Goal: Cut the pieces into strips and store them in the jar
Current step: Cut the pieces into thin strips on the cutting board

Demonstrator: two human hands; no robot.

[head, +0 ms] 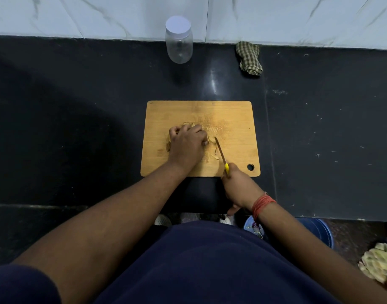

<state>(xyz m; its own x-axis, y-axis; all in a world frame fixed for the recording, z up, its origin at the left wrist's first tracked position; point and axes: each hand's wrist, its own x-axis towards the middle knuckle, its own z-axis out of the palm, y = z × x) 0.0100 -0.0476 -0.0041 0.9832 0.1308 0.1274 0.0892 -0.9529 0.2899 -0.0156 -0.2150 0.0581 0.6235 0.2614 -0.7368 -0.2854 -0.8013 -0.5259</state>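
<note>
The cutting step is in hand. On the board (pixel 232 119), the left hand (pixel 186 143) lies at about nine o'clock of centre, its fingers curled down over a small heap of pale pieces (pixel 210 140), pinning them to the wood. The right hand (pixel 236 183), at five o'clock near the board's front edge, is clenched round the yellow handle of a knife (pixel 220 151), whose thin blade points toward eleven o'clock and ends just beside the left fingertips. A few cut strips (pixel 215 155) lie between the two hands; how many pieces remain under the left hand I cannot tell, since it covers them. The jar (pixel 179 43) stands well apart at twelve o'clock by the wall, lid on and seemingly empty, so storing has not begun. A checked cloth (pixel 248 58) sits at one o'clock. The next move calls for bringing the blade down close along the knuckles, keeping the fingertips tucked back.
</note>
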